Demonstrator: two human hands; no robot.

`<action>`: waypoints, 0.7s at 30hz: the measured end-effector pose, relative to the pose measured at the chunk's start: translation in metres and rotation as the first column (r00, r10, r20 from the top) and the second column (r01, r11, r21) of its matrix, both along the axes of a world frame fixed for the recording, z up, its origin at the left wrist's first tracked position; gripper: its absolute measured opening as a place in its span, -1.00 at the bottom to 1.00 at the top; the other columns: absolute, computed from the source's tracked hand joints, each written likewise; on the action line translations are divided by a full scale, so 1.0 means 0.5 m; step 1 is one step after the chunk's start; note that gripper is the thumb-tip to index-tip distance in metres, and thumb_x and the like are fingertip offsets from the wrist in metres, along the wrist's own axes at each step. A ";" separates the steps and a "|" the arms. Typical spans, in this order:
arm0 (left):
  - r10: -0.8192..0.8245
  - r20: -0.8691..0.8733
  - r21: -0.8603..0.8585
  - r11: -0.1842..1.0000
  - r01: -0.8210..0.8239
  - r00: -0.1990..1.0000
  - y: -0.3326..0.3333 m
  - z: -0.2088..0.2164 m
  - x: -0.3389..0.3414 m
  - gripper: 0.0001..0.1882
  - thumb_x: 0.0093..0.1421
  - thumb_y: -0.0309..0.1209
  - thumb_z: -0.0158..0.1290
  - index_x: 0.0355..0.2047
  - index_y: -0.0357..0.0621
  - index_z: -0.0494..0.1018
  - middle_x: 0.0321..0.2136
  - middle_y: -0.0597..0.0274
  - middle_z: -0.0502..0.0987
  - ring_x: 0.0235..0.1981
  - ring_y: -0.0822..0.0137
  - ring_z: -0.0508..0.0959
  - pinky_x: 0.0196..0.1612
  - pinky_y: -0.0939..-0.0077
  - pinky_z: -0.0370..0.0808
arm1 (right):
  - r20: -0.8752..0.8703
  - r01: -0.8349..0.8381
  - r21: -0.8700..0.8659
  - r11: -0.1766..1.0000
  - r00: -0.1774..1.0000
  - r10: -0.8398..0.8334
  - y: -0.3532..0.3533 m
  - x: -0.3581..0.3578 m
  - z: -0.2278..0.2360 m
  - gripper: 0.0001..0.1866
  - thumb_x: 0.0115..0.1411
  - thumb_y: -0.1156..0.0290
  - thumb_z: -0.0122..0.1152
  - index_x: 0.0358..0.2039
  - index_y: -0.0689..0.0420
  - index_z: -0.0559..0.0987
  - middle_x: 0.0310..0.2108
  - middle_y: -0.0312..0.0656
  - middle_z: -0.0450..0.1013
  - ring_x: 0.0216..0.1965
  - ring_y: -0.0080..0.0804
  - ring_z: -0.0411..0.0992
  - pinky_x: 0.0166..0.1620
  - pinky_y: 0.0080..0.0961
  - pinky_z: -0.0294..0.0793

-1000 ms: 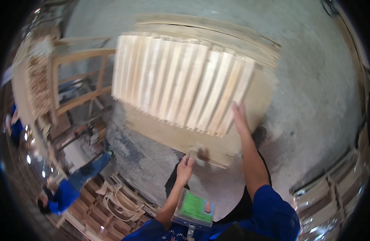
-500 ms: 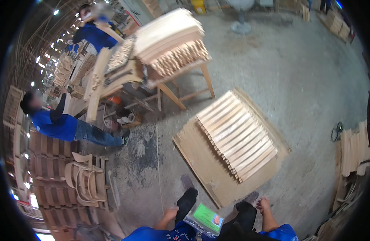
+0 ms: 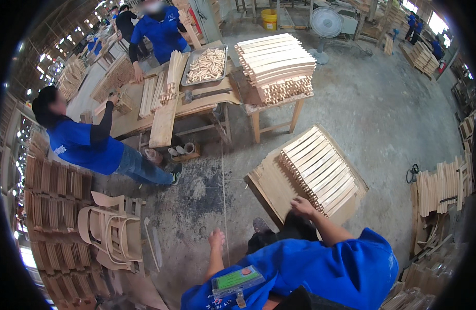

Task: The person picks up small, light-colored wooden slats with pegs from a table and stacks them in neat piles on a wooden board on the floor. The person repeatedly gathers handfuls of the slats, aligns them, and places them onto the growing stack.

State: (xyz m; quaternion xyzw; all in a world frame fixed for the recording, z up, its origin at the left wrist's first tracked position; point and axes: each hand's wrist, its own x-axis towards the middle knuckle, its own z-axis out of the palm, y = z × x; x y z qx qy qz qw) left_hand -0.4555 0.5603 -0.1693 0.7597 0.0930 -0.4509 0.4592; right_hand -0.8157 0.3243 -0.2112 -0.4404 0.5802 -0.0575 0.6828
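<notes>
My left hand (image 3: 216,238) hangs over the bare concrete floor, its fingers loosely bent and apart with nothing in them. In front of my body is my right hand (image 3: 301,205), with fingers half curled and nothing visible in them. It appears beside the near corner of a stack of curved wooden slats (image 3: 320,170); whether it touches them I cannot tell. The slats lie in a neat row of piles on a flat wooden board (image 3: 269,178) on the floor. A badge in a clear holder (image 3: 238,279) hangs on my blue shirt.
A small wooden stand (image 3: 279,106) bears more stacked slats (image 3: 274,57). Left of it, a workbench (image 3: 163,129) holds a tray of dowels (image 3: 207,64) and a hammer (image 3: 207,94). Two people (image 3: 88,144) work there. Stacked chair parts (image 3: 111,232) stand at left, slat bundles (image 3: 439,188) at right.
My view has swung, and the bench, stand and board sit differently in it. My right hand has come forward and inward, toward the board. The left hand is held further forward.
</notes>
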 end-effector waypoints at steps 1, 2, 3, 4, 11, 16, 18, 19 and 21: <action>0.026 -0.013 0.109 0.994 -0.025 1.000 0.000 0.011 0.022 -0.45 0.45 -0.04 0.07 0.18 -0.26 0.43 -0.06 -0.09 0.65 -0.22 0.12 0.69 -0.25 0.24 0.66 | 0.022 -0.036 0.060 0.998 0.999 0.035 -0.015 0.056 0.020 -0.55 0.43 0.04 0.22 0.09 0.15 0.57 -0.27 -0.28 0.50 -0.32 -0.51 0.44 -0.30 -0.48 0.53; 0.012 -0.027 0.041 0.999 -0.011 1.000 -0.004 0.019 0.037 -0.45 0.44 -0.05 0.08 0.19 -0.27 0.42 -0.08 -0.10 0.65 -0.22 0.13 0.68 -0.25 0.25 0.66 | 0.132 -0.079 0.028 0.996 0.988 0.075 -0.032 0.100 0.038 -0.54 0.44 0.02 0.21 0.10 0.13 0.56 -0.27 -0.28 0.51 -0.31 -0.51 0.45 -0.28 -0.47 0.54; 0.014 -0.073 0.055 0.998 -0.010 0.997 -0.007 0.026 0.048 -0.45 0.44 -0.06 0.09 0.19 -0.28 0.41 -0.09 -0.10 0.65 -0.22 0.14 0.68 -0.26 0.25 0.65 | 0.096 -0.093 0.054 0.994 0.992 0.087 -0.046 0.134 0.054 -0.53 0.44 -0.01 0.21 0.12 0.12 0.55 -0.26 -0.28 0.52 -0.29 -0.51 0.47 -0.26 -0.46 0.55; 0.037 -0.134 0.155 0.988 -0.016 0.990 -0.008 0.032 0.056 -0.44 0.43 -0.06 0.10 0.19 -0.28 0.40 -0.10 -0.10 0.64 -0.22 0.14 0.68 -0.26 0.26 0.65 | 0.177 -0.047 0.059 0.997 0.984 0.036 -0.058 0.157 0.066 -0.54 0.44 -0.01 0.21 0.10 0.10 0.54 -0.26 -0.28 0.52 -0.27 -0.51 0.48 -0.25 -0.45 0.56; -0.085 -0.368 0.037 0.994 0.106 0.926 -0.131 0.036 0.109 -0.18 0.41 0.07 0.12 0.41 -0.30 0.22 0.23 -0.31 0.49 0.10 -0.16 0.62 0.04 -0.07 0.64 | 0.137 0.390 0.299 0.871 0.885 -0.444 -0.178 0.239 0.046 -0.57 0.45 0.00 0.19 0.09 0.06 0.47 -0.30 -0.28 0.53 -0.26 -0.35 0.58 -0.13 -0.16 0.65; -0.169 -0.297 0.087 0.975 0.202 0.940 -0.341 0.074 0.225 -0.10 0.34 0.19 0.16 0.43 -0.22 0.25 0.35 -0.23 0.37 0.24 -0.10 0.51 0.20 -0.01 0.54 | 0.086 0.539 0.340 0.771 0.798 -0.596 -0.326 0.315 0.017 -0.43 0.45 -0.03 0.17 0.26 0.09 0.37 -0.20 -0.16 0.54 -0.17 -0.16 0.59 0.01 -0.02 0.62; -0.273 -0.264 0.004 0.959 0.284 0.925 -0.470 0.101 0.285 -0.12 0.33 0.19 0.17 0.40 -0.20 0.30 0.31 -0.21 0.43 0.20 -0.07 0.55 0.15 0.00 0.57 | 0.119 0.582 0.322 0.746 0.757 -0.642 -0.392 0.345 0.034 -0.48 0.47 -0.08 0.13 0.15 0.08 0.41 -0.18 -0.16 0.53 -0.12 -0.13 0.57 0.05 0.00 0.59; -0.283 -0.275 0.093 0.943 0.319 0.919 -0.522 0.114 0.312 -0.13 0.32 0.20 0.18 0.39 -0.20 0.32 0.28 -0.20 0.46 0.18 -0.05 0.57 0.13 0.01 0.58 | 0.098 0.626 0.312 0.715 0.727 -0.679 -0.433 0.365 0.043 -0.51 0.48 -0.12 0.11 0.06 0.08 0.45 -0.17 -0.16 0.53 -0.08 -0.11 0.55 0.08 0.02 0.57; -0.361 -0.153 -0.007 0.931 0.365 0.920 -0.662 0.131 0.363 -0.10 0.30 0.23 0.19 0.40 -0.16 0.29 0.22 -0.16 0.53 0.12 -0.03 0.61 0.07 0.03 0.62 | 0.283 0.551 0.316 0.772 0.722 -0.631 -0.535 0.403 0.074 -0.56 0.48 -0.11 0.11 0.01 0.03 0.46 -0.22 -0.21 0.54 -0.12 -0.20 0.57 0.03 -0.01 0.57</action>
